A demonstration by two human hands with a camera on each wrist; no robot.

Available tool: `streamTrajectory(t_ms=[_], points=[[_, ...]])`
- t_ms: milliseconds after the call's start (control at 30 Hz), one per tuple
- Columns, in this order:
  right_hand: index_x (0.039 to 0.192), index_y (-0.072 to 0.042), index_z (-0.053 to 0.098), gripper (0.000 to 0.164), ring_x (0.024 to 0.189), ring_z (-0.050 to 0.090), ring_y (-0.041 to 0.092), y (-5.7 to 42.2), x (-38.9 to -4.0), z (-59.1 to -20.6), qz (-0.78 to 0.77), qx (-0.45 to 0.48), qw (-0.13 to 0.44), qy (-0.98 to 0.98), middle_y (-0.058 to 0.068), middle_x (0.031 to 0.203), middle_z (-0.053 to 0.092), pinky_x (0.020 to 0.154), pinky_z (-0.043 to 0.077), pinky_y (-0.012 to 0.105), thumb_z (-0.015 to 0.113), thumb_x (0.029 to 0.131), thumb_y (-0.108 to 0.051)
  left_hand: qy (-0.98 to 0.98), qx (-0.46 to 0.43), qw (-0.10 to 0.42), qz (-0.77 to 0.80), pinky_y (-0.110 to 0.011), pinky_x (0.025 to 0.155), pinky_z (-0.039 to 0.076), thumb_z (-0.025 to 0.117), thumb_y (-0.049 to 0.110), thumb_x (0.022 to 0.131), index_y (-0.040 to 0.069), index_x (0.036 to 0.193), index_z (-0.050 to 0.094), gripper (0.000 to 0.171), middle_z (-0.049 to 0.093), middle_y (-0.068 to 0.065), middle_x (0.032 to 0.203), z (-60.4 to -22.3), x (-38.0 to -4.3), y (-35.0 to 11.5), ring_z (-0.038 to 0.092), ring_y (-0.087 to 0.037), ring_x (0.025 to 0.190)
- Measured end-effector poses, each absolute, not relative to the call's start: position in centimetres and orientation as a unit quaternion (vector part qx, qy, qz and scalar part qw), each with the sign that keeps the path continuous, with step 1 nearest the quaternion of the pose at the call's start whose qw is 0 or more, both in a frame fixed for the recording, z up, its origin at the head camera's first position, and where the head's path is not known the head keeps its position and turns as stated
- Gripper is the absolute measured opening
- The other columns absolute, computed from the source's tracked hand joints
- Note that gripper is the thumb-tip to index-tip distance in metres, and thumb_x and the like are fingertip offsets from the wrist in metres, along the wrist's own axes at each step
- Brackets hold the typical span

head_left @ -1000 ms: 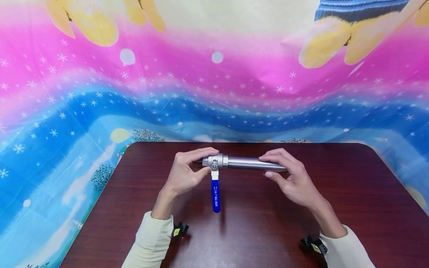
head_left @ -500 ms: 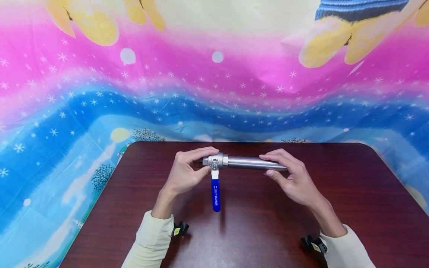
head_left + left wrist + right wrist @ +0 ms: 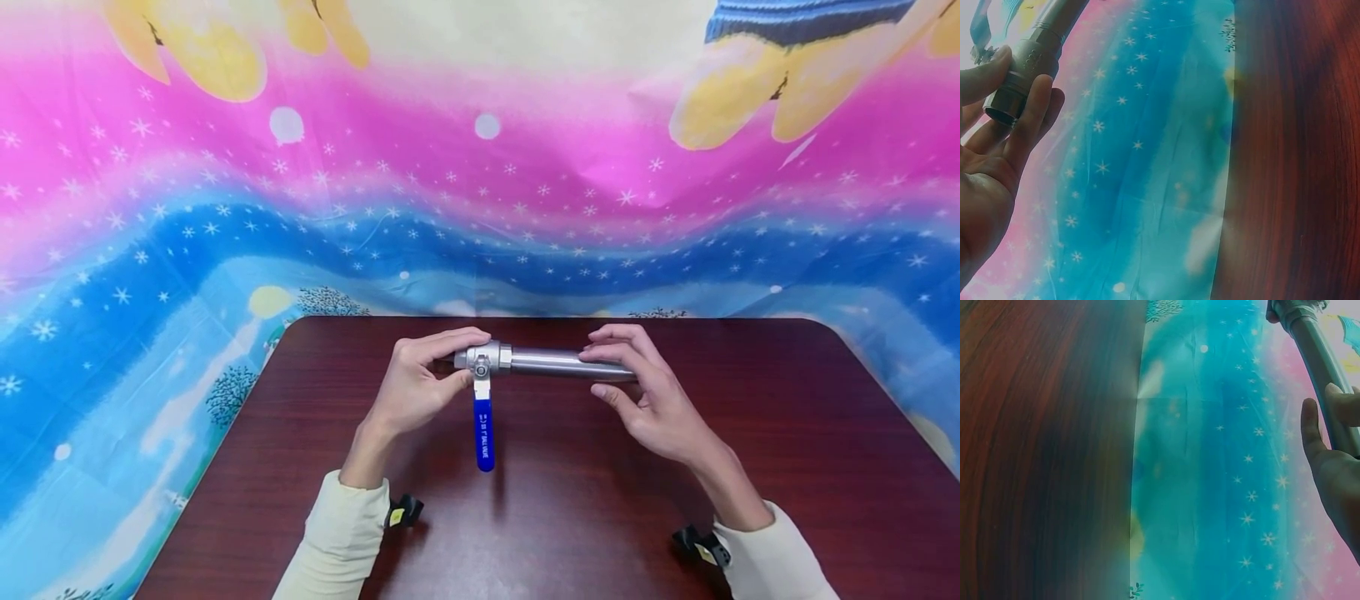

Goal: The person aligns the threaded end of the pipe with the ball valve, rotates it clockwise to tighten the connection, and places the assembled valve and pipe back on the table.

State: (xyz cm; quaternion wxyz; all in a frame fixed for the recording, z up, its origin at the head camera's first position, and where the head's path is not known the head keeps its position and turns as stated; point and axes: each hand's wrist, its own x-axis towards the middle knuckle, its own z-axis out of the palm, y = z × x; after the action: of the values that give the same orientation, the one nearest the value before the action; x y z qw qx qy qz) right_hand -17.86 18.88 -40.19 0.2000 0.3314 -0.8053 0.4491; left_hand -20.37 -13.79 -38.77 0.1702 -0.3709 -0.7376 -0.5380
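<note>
One snowflake-printed pink-and-blue cloth backdrop (image 3: 442, 242) hangs behind a glossy dark red-brown wooden counter (image 3: 570, 508). Above the counter, a person's right hand (image 3: 660, 408) curls loosely round the free end of a smooth, straight silver metal pipe (image 3: 547, 362). The left hand (image 3: 412, 385) pinches the silver metal ball valve (image 3: 482, 356) joined to the pipe's other end; its flat blue lever (image 3: 484, 433) points toward the person.

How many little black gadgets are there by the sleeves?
2, both in the head view: the left gadget at the inner side of the left sleeve's cuff, the right gadget at the inner side of the right sleeve's cuff. Any behind the sleeves would be hidden.
</note>
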Motion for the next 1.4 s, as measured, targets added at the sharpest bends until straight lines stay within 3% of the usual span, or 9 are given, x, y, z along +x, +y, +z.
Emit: streamTrajectory(t_ms=[233,600,1100,1400], points=[[0.126,-0.008,0.074,0.051,0.122,0.059,0.006,19.06,-17.75,-40.16,0.451,0.329,0.194,-0.806,0.007,0.128,0.064,0.099,0.048,0.012,0.078,0.083,0.019,-0.739,-0.368,0.167,-0.539,-0.023,0.07,0.058,0.077,-0.021,0.077,-0.002,0.123,0.078,0.05,0.078,-0.019,0.125,-38.82,-20.21,-13.8,0.072,-0.018,0.103],[0.129,-0.009,0.075,0.056,0.117,0.064,0.006,19.31,-17.77,-39.98,0.457,0.337,0.195,-0.8,0.007,0.127,0.069,0.097,0.05,0.013,0.08,0.081,0.019,-0.737,-0.367,0.167,-0.543,-0.021,0.074,0.06,0.075,-0.021,0.078,-0.002,0.123,0.078,0.049,0.078,-0.02,0.125,-38.79,-20.14,-13.82,0.073,-0.017,0.105],[0.133,-0.01,0.075,0.057,0.12,0.064,0.003,19.58,-17.86,-39.8,0.447,0.329,0.192,-0.809,0.006,0.125,0.073,0.104,0.047,0.014,0.079,0.082,0.018,-0.732,-0.378,0.177,-0.539,-0.03,0.073,0.062,0.075,-0.02,0.078,-0.002,0.122,0.078,0.047,0.078,-0.02,0.123,-38.8,-20.37,-13.79,0.074,-0.018,0.108],[0.136,-0.006,0.068,0.056,0.13,0.055,0.004,19.35,-17.92,-40.05,0.453,0.334,0.179,-0.807,0.007,0.137,0.062,0.107,0.043,0.012,0.078,0.085,0.017,-0.732,-0.376,0.178,-0.539,-0.022,0.074,0.061,0.076,-0.02,0.077,-0.003,0.121,0.078,0.048,0.078,-0.02,0.123,-38.75,-20.28,-13.78,0.073,-0.014,0.104]])
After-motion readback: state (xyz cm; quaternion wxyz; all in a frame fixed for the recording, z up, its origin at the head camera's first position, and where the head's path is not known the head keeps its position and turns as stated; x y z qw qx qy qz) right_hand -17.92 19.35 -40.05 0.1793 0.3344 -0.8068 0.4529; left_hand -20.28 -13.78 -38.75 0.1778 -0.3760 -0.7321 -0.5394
